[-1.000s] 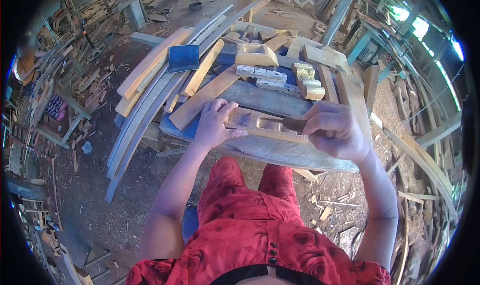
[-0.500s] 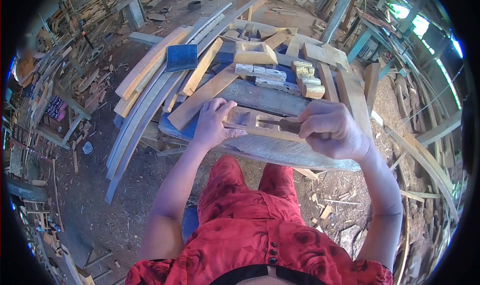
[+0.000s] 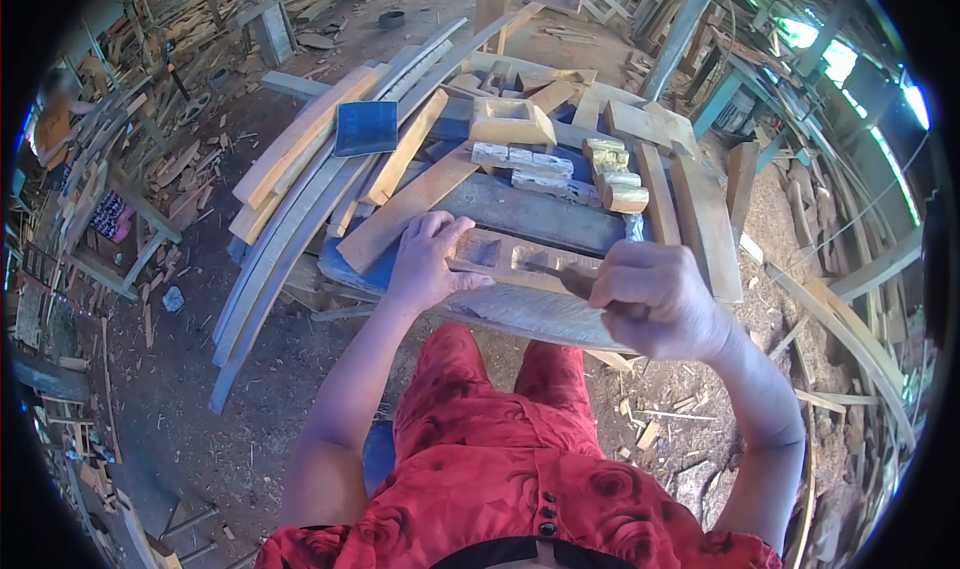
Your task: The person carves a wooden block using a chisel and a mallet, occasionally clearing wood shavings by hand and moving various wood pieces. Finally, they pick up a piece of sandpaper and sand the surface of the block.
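Note:
A wooden piece with square hollows cut into it [image 3: 510,274] lies along the near side of the bench [image 3: 520,307]. My left hand [image 3: 432,259] is closed round its left end, thumb on the near side and fingers over the top. My right hand [image 3: 655,294] is closed round a thin dark tool [image 3: 572,277], whose tip reaches into the second hollow. The fist hides the tool's other end and the right end of the wooden piece.
Beyond are a hollowed wooden block [image 3: 512,121], pale flaking blocks [image 3: 540,161] and a blue square sheet [image 3: 366,129]. Long planks [image 3: 290,239] jut out at the left. A person [image 3: 55,124] is at the far left.
My right hand has moved slightly down, toward me, and the tool has shifted with it. My left hand still holds the left end. The whole view has shifted a little.

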{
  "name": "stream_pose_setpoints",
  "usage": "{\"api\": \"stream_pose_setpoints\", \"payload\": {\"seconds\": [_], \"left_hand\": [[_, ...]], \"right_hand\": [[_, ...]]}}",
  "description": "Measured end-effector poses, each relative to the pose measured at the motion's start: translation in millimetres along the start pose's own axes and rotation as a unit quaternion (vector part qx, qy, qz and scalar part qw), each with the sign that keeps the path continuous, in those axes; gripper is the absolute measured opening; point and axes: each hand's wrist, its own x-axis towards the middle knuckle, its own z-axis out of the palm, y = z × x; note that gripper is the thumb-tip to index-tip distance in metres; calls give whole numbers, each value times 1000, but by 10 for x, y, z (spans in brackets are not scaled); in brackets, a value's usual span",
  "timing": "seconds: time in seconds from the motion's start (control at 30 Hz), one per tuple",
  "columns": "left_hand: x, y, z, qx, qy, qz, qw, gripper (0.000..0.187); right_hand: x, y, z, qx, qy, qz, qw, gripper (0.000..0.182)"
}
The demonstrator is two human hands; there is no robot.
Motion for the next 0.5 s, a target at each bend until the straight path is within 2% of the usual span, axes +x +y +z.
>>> {"api": "stream_pose_setpoints", "payload": {"seconds": [0.13, 0.2, 0.23, 0.27, 0.33, 0.37, 0.4, 0.47, 0.5], "left_hand": [[6, -4, -20, 9, 1, -1, 1000, 85], [-14, 2, 1, 6, -1, -2, 1000, 85], [-6, -6, 6, 9, 1, 3, 1000, 85], [0, -18, 5, 12, 4, 8, 1000, 85], [-2, -23, 1, 11, 8, 10, 1000, 85], [-8, -21, 5, 12, 12, 16, 1000, 85], [-7, -20, 8, 12, 11, 16, 1000, 85], [-7, -15, 6, 13, 12, 11, 1000, 84], [-5, -16, 3, 14, 12, 12, 1000, 84]], "right_hand": [[11, -49, -18, 95, -11, 78, 992, 16], [-3, 29, -36, 135, 27, 131, 982, 14], [-28, 89, 16, 154, 73, 134, 976, 13], [-29, 93, 29, 154, 72, 134, 976, 13], [-32, 79, 71, 72, 80, 95, 990, 13], [-42, 96, 152, 60, 92, 58, 992, 15], [-34, 54, 157, 60, 93, 58, 992, 15], [-18, -53, 110, 5, 7, -37, 999, 18], [-11, -69, 85, 10, -13, -46, 999, 19]]}}
